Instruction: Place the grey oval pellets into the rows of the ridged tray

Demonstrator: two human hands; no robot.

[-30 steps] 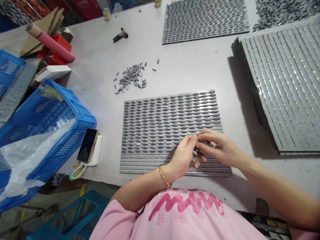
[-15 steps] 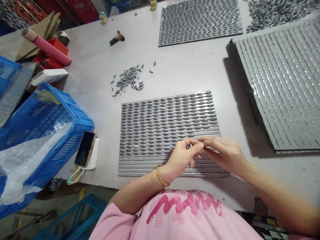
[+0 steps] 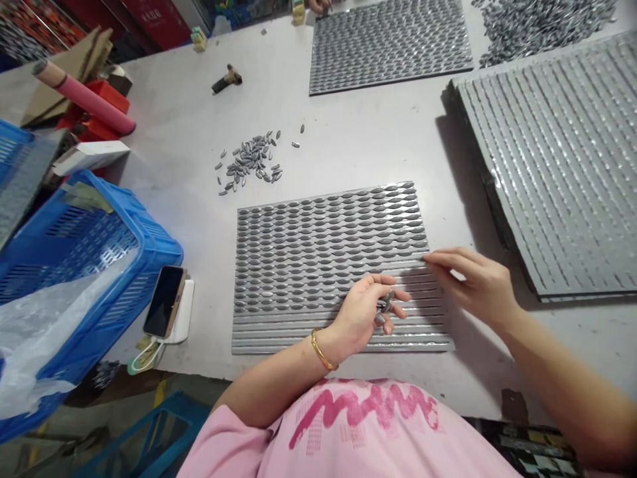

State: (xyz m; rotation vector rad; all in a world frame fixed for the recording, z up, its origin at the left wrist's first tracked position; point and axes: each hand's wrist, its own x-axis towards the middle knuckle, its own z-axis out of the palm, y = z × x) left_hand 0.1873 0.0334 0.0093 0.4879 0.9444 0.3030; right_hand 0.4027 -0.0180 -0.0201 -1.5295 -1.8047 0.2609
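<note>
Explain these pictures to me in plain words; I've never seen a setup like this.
There is no machine here: a person works with two bare hands. One camera, worn on the head, looks forward and down. On the pale table lies a ridged board, its far part covered with rows of small grey ovals, its near strips bare. Beyond it is a loose pile of similar pieces; a stack of boards stands to the right. The left hand holds several loose pieces. The right hand has its fingers at the board's right edge; whether they grip a piece is too small to tell.
</note>
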